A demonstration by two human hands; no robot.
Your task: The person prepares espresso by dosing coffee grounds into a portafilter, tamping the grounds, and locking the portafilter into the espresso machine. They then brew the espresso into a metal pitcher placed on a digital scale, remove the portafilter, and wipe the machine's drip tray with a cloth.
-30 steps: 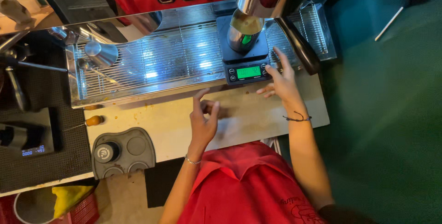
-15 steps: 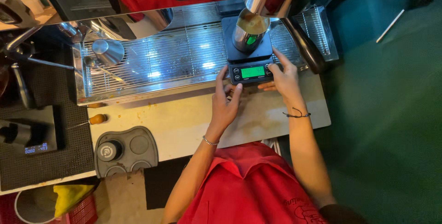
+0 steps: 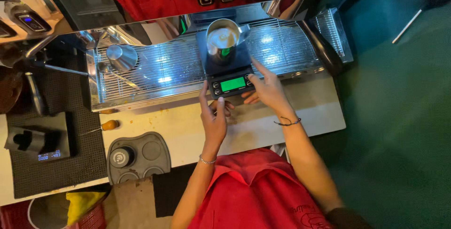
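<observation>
Head view shows both hands at a small black scale (image 3: 228,69) with a green lit display. The left hand (image 3: 213,118) has its fingers (image 3: 204,92) loosely spread, and the thumb side lies against the left front corner of the scale; nothing is gripped. The right hand (image 3: 268,90) is also spread, its fingers (image 3: 256,65) pointing to about 11 o'clock and touching the right edge of the scale near the buttons, without closing around it. A dark band sits on the right wrist and a thin bracelet on the left wrist.

On the scale, at 12 o'clock from the hands, stands a steel pitcher (image 3: 221,44), upright, with light brown liquid inside. The scale rests on the metal drip grate (image 3: 159,69) of an espresso machine. At 10 o'clock from the left hand a small steel cone-shaped cup (image 3: 122,57) lies on the grate. On the pale worktop (image 3: 310,109), at 8 o'clock, is a grey tamping mat (image 3: 138,156), and further to 9 o'clock a second small scale (image 3: 40,142) sits on a black mat.
</observation>
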